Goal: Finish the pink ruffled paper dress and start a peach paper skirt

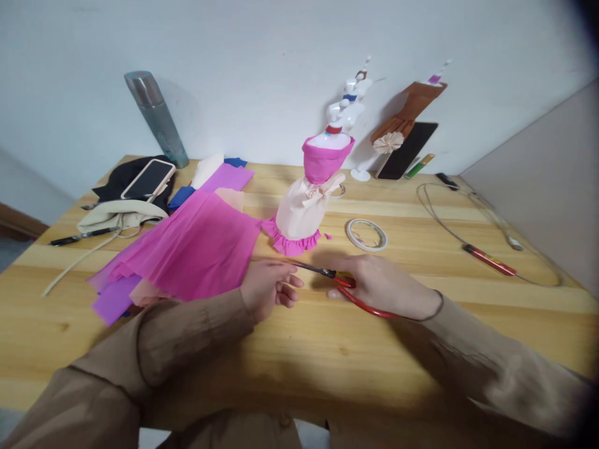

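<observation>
Red-handled scissors [365, 305] are in my right hand [384, 284], its fingers wrapped round the grips. Their blades point left and look nearly closed. The blade tips reach the fingers of my left hand [269, 290], which are curled; whatever is between them, if anything, is too small to make out. Just beyond both hands stands a small white dress form [344, 140] in a paper dress [302, 209] with a bright pink top, a pale middle with a bow, and a ruffled pink hem. Pink scraps [328, 236] lie beside the hem.
Pink crepe paper [201, 243] spreads on the left, near a phone [148, 179], a pen [87, 237] and a tall bottle [156, 118]. A tape roll [366, 221] lies right of the dress. Behind stands a brown-dressed form [412, 106]; a red corded tool [489, 259] lies right.
</observation>
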Demonstrator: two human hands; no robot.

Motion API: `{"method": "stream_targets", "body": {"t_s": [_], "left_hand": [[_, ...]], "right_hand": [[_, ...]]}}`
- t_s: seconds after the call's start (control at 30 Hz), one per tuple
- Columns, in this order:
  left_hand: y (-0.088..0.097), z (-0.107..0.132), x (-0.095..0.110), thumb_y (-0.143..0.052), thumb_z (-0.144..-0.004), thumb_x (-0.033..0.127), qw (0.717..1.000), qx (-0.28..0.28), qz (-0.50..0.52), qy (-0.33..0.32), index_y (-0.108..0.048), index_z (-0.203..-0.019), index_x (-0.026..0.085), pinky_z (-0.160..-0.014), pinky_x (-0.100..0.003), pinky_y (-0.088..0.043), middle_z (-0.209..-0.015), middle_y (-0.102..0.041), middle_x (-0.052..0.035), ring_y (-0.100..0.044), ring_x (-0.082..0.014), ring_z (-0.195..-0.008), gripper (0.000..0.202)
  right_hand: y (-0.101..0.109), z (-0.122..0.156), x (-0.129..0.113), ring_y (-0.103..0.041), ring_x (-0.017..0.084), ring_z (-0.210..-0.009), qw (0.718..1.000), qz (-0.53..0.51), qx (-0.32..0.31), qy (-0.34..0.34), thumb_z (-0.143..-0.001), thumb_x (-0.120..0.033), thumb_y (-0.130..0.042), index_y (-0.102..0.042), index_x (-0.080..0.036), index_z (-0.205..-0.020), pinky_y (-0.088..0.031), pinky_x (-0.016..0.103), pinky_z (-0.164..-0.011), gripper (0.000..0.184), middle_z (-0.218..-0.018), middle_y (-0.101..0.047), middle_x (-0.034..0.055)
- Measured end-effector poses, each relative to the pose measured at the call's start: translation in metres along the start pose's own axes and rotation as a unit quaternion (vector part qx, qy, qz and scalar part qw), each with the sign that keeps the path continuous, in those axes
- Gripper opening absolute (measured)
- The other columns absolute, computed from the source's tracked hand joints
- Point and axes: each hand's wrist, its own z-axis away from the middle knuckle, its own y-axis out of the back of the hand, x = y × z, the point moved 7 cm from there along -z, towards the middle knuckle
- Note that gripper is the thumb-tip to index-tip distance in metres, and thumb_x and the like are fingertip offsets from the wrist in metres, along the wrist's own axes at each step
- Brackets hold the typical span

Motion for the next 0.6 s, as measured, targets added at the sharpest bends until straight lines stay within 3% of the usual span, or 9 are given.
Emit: {"method": "stream_targets", "body": {"t_s": [0.17,0.3,0.43,0.6], "left_hand": [[-0.01,0.001,-0.009,-0.054,-0.09,0.015,0.999,-0.027,0.016,-0.033,-0.056,-0.079,0.012,-0.036,-0.018,-0.034,-0.068,-0.064,-0.0016,-0.05,-0.0046,-0.037,0.012],[-0.006,-0.009,-0.013,-0.056,-0.089,0.016,0.998,-0.014,-0.004,-0.054,-0.054,-0.076,0.013,-0.034,-0.018,-0.036,-0.062,-0.063,-0.0003,-0.049,-0.0055,-0.035,0.013],[-0.005,-0.009,-0.005,-0.059,-0.085,0.015,0.991,-0.01,-0.064,-0.116,-0.053,-0.07,0.014,-0.033,-0.019,-0.038,-0.06,-0.062,0.0012,-0.05,-0.0067,-0.033,0.016],[-0.009,-0.001,0.011,-0.057,-0.083,0.019,0.971,-0.028,-0.117,-0.209,-0.051,-0.064,0.015,-0.033,-0.019,-0.038,-0.054,-0.058,0.0026,-0.05,-0.0071,-0.033,0.021]], "right_hand": [[-0.008,0.006,-0.007,-0.069,0.026,-0.092,0.999,-0.028,0.029,0.007,-0.082,-0.037,-0.066,-0.066,-0.023,-0.12,-0.049,0.031,-0.071,0.041,-0.109,-0.073,0.0099],[-0.01,0.008,-0.01,-0.068,0.024,-0.082,0.998,-0.058,0.014,0.023,-0.084,-0.038,-0.063,-0.065,-0.022,-0.121,-0.047,0.031,-0.07,0.041,-0.092,-0.074,0.0085],[-0.013,0.008,-0.008,-0.064,0.021,-0.075,0.989,-0.147,-0.013,0.029,-0.083,-0.042,-0.064,-0.069,-0.021,-0.104,-0.045,0.029,-0.068,0.031,-0.082,-0.071,0.0048],[-0.017,0.011,-0.005,-0.055,0.017,-0.07,0.962,-0.267,-0.043,0.047,-0.084,-0.056,-0.058,-0.066,-0.016,-0.087,-0.043,0.029,-0.064,0.041,-0.076,-0.062,0.0022]]}}
